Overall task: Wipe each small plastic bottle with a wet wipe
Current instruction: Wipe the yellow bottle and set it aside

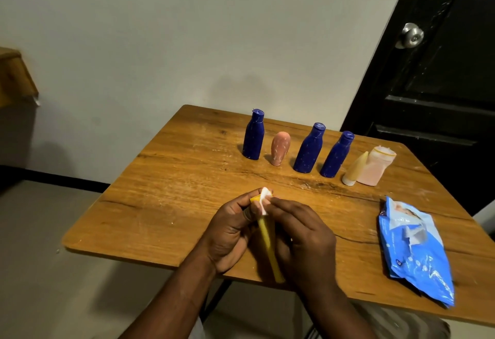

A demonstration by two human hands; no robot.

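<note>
Both hands (230, 231) (302, 242) rub wipe (264, 199) on yellow bottle (267, 242).

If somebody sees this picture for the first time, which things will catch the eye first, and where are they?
The hands at the near middle: the left hand grips a slim yellow bottle and the right hand presses a white wet wipe on its top end. Behind, three dark blue bottles stand in a row near the far edge of the table; a blue wipe pack lies at the right.
</note>
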